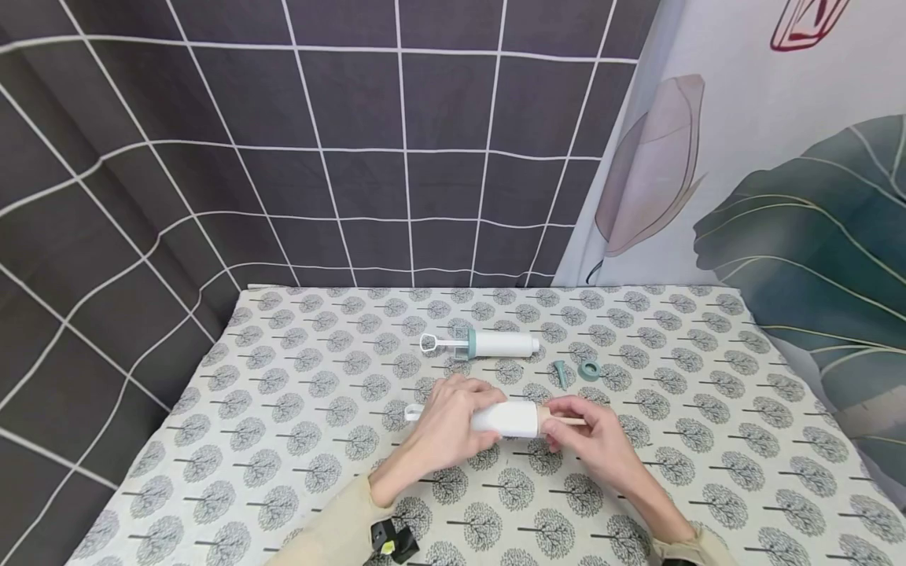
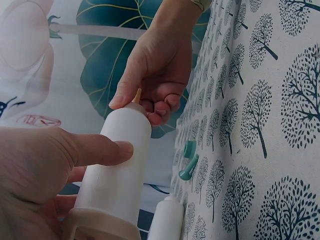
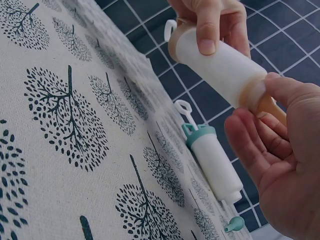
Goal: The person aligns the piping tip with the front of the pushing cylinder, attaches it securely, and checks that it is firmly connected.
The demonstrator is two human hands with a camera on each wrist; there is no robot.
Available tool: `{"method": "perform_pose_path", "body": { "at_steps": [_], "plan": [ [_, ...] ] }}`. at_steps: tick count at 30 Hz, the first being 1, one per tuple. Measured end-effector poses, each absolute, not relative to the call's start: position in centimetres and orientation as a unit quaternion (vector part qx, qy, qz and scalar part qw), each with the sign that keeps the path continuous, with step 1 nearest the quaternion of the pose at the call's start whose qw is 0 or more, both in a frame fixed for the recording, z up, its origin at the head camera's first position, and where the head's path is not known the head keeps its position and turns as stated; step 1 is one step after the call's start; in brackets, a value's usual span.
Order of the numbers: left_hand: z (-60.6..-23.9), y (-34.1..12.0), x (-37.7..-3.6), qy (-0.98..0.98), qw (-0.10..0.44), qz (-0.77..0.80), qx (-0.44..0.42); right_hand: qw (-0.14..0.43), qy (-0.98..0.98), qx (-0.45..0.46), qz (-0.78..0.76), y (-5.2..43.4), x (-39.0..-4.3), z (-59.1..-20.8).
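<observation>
L hand (image 1: 444,424) wraps round the white syringe (image 1: 506,419) w/ tan trim. R hand (image 1: 591,434) pinches its tan nozzle (image 1: 569,422). 2nd syringe (image 1: 488,343) lies on the table (image 1: 708,440) behind.

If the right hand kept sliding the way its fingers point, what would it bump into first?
Probably the left hand: the right hand points leftward along the beige-tipped syringe both hold. Depth is hard to judge.

Even, soft light w/ faint shadows, no glare; head view bends at edges, wrist close-ups slightly blurred.
</observation>
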State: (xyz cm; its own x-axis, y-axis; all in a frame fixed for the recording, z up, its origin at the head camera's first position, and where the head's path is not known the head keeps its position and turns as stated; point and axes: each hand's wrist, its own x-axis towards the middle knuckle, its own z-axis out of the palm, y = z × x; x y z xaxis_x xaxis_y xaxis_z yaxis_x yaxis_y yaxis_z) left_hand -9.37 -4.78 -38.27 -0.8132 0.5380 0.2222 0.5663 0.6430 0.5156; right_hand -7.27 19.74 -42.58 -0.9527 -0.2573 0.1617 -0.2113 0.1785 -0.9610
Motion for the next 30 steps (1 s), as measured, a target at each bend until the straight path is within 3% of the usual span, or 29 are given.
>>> {"method": "perform_pose_path", "body": {
  "at_steps": [14,30],
  "plan": [
    [-38.41,-4.77,-9.43,-0.908,0.017,-0.295,-0.296,-0.003,0.747,-0.243,-0.619,19.96,-7.59,-43.08],
    [-38.47,-4.74,-9.41,-0.909,0.02,-0.29,-0.299,0.001,0.757,-0.21,-0.619,19.86,-7.63,-43.02]
  ]
}}
